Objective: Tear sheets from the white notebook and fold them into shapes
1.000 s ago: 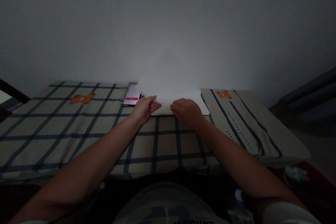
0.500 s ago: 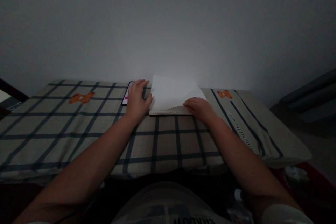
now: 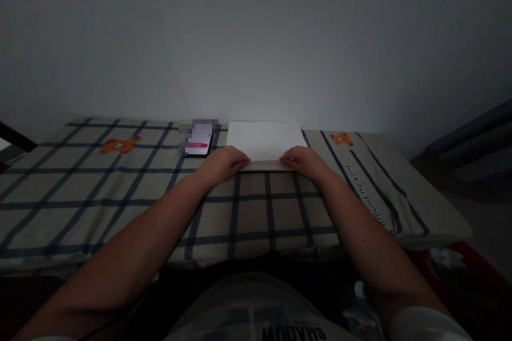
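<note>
While the dark phone with a pink-lit screen [image 3: 198,141] lies by the far edge of the checked cloth [image 3: 120,197], our left hand [image 3: 224,164] presses close-set, bent fingers onto the near left corner of the flat white paper sheet [image 3: 264,140]. The sheet's long axis runs left to right just beyond both hands, and our right hand [image 3: 304,162] presses its near right corner likewise, gripping nothing.

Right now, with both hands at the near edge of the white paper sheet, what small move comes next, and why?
Probably press outward along that edge. The white paper sheet lies flat on the checked cloth, and the left hand and right hand sit at its near edge.
</note>
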